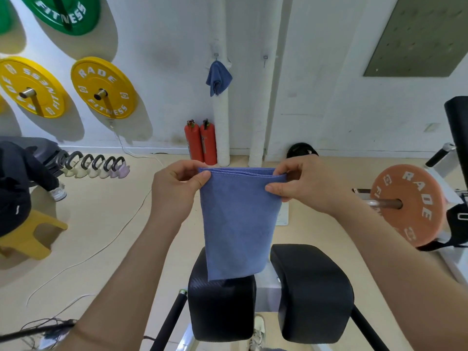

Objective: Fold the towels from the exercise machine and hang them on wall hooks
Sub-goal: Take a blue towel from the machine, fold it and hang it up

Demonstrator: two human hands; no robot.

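Both hands, left hand (pixel 177 188) and right hand (pixel 301 183), pinch the folded blue towel (pixel 238 224) by its top corners; a loosened pinch could let the layers slide apart.

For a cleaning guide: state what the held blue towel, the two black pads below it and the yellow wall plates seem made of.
Blue towel: soft matte cloth, likely microfibre or terry; it hangs limp, with a fine nap. Black pads: padded vinyl or faux leather, by the faint sheen and woven-look grain. Yellow plates: probably rubber or urethane, smooth with printed lettering; metal hubs.
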